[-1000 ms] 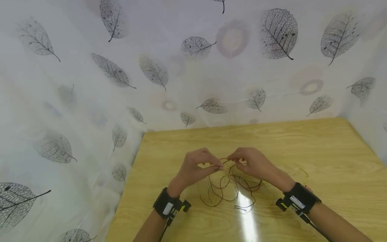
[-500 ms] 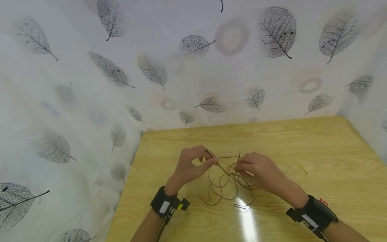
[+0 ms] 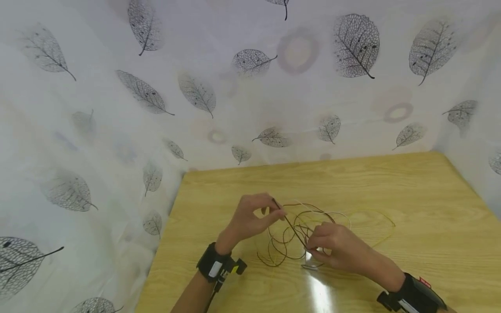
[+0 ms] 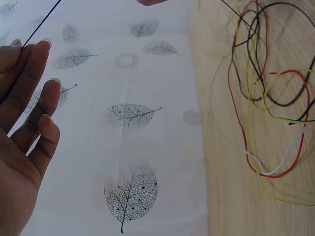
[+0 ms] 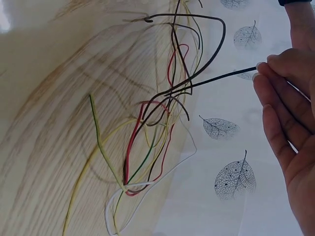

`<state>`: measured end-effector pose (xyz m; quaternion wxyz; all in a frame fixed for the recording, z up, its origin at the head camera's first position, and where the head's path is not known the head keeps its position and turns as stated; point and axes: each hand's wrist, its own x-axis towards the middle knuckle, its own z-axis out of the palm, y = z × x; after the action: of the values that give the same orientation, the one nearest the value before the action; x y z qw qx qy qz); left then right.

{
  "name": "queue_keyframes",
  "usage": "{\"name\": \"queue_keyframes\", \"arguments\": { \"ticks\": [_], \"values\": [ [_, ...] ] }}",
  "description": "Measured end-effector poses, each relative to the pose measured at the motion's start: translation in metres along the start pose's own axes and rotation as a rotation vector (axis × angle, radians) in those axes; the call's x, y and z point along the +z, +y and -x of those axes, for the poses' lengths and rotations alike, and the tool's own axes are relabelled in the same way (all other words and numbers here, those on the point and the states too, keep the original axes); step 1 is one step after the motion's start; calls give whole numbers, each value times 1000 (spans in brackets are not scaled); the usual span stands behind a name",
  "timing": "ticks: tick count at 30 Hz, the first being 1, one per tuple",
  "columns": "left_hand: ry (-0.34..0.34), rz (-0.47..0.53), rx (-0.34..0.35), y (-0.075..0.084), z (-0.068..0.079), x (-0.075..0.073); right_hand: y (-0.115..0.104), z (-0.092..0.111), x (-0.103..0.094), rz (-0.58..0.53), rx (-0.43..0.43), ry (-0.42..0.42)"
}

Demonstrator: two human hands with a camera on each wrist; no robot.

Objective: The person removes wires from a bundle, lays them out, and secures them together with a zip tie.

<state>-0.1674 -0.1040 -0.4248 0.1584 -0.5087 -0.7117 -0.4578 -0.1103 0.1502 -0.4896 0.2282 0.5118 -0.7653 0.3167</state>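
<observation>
A black wire (image 3: 294, 231) runs slantwise between the two hands. My left hand (image 3: 250, 217) pinches it near one end, and a short tip sticks up past the fingers. In the left wrist view the wire (image 4: 42, 22) crosses that hand's (image 4: 24, 123) thumb and fingertips. Lower and to the right, my right hand (image 3: 340, 247) pinches the wire too; the right wrist view shows the black wire (image 5: 221, 77) leading from its fingertips towards the tangle. Beneath both hands lies a loose tangle of wires (image 5: 132, 147) in black, red, yellow, white and green-yellow.
The tangle rests on a wood-grain table (image 3: 219, 278). A yellow wire loop (image 3: 393, 225) reaches out to the right. A leaf-patterned sheet (image 3: 227, 100) hangs behind the table and to its left. Both wrists wear black bands (image 3: 213, 263) with small cameras.
My right hand has moved down and towards me, drawing the black wire out straight from the left hand. The left hand has stayed nearly in place, keeping its pinch.
</observation>
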Motion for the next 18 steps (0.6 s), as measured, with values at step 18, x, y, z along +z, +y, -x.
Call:
{"name": "queue_keyframes", "arguments": {
  "ticks": [18],
  "values": [
    [-98, -54, -54, -6, 7, 12, 18, 15, 10, -3, 145, -126]
  ]
}}
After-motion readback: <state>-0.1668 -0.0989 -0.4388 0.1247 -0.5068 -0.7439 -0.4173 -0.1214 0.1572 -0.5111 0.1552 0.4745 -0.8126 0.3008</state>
